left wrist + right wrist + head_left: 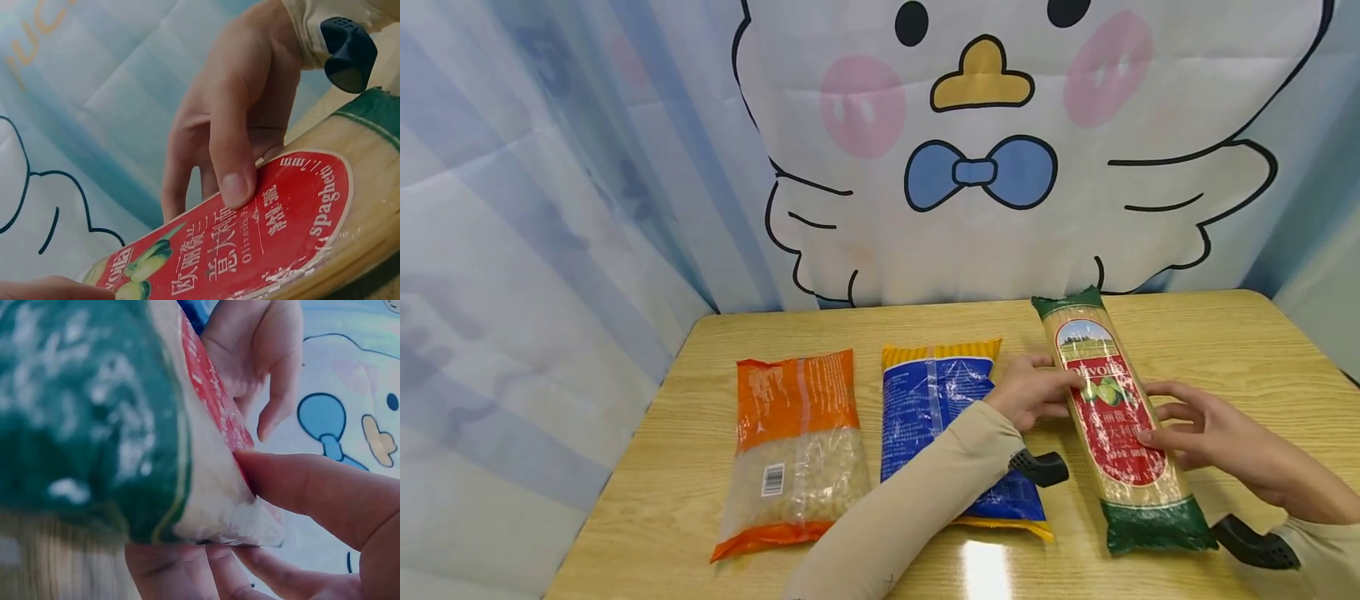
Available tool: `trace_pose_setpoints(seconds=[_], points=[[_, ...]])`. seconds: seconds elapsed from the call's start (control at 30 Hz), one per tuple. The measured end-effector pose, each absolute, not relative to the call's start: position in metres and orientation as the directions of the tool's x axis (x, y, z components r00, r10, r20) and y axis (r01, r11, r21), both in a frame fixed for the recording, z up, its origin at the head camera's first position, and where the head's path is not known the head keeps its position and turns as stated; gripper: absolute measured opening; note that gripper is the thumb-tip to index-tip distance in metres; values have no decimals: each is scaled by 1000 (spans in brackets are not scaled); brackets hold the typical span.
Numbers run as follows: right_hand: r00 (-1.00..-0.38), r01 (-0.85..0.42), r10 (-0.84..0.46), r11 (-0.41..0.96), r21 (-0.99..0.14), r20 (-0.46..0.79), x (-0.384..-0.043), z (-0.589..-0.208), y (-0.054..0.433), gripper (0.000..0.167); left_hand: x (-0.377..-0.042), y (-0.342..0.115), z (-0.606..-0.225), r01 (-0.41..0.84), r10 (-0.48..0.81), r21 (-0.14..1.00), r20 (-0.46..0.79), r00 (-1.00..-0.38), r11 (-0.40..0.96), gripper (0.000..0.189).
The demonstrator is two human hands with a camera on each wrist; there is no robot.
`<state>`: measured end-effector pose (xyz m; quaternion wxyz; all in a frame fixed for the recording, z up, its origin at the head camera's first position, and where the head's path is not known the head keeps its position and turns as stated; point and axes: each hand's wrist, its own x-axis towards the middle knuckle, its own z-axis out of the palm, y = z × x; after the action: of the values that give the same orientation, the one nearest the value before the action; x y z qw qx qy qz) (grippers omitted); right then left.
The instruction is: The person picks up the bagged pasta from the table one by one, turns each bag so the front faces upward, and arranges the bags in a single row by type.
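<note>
A long packet of spaghetti with green ends and a red label lies at a slant on the right of the table, between both hands. My left hand holds its left edge near the upper half, the thumb on the front. My right hand grips the right edge lower down. In the right wrist view, the right thumb presses on the label side while fingers reach underneath. The left wrist view also shows the right hand with its thumb on the label. The left fingers are partly hidden.
A blue and yellow packet lies beside the left forearm, partly covered by it. Farther left is an orange packet with a see-through lower part. Behind the wooden table hangs a printed curtain.
</note>
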<state>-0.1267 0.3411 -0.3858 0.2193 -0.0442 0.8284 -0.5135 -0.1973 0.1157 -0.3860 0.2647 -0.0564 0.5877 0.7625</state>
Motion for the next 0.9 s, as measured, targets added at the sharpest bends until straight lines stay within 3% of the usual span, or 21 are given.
trace_pose_setpoints(seconds=[0.13,0.5,0.83,0.9], points=[[-889,171,-293,499,-849,-351,-129,-391,346,75,-194,124,-389,-495,313,857,-435,-844,-144,35],[-851,251,-261,559,-790,-455,-133,-400,361,76,-189,147,-399,-528,278,846,-491,-826,-75,32],[-836,245,-233,652,-718,-497,-137,-400,364,79,-193,142,-398,-501,370,865,-468,-802,8,14],[-838,227,-237,667,-709,-491,-136,-399,363,78,-193,138,-396,-485,387,874,-458,-800,33,17]])
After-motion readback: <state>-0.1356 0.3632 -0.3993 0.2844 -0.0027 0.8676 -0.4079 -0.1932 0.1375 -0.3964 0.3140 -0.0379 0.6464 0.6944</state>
